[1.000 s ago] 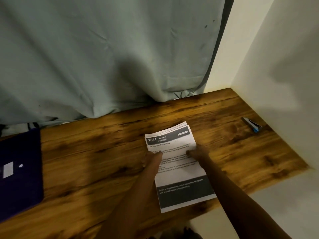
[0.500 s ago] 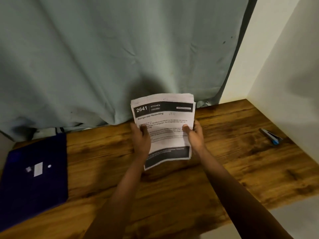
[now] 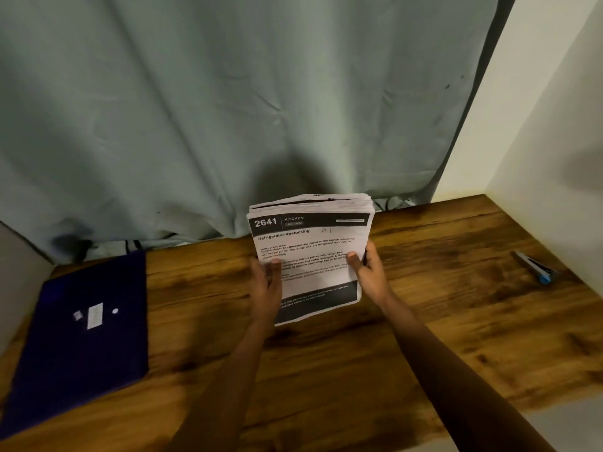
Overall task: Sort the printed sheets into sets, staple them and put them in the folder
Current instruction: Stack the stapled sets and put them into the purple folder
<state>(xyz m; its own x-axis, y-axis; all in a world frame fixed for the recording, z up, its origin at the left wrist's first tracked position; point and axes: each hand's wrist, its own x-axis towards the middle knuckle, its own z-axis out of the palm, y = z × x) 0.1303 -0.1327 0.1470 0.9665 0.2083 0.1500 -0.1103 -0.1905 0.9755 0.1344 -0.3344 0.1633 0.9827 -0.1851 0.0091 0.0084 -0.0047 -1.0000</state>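
Paper stack [image 3: 310, 246] edges gripped: left hand [image 3: 266, 283], right hand [image 3: 370, 272]; folder [image 3: 81, 347], stapler [image 3: 535, 267] well apart.

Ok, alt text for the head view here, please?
Two hands hold a stack of printed sheets upright over a wooden table, the left hand at its left edge, the right hand at its right. A dark blue folder lies at far left, a stapler at far right, a grey-green curtain behind.

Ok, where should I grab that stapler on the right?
Once your right hand frees the stack of printed sheets, pinch the stapler across its narrow sides near the middle, from above. It lies flat and slantwise close to the wall, so a sideways reach looks cramped.
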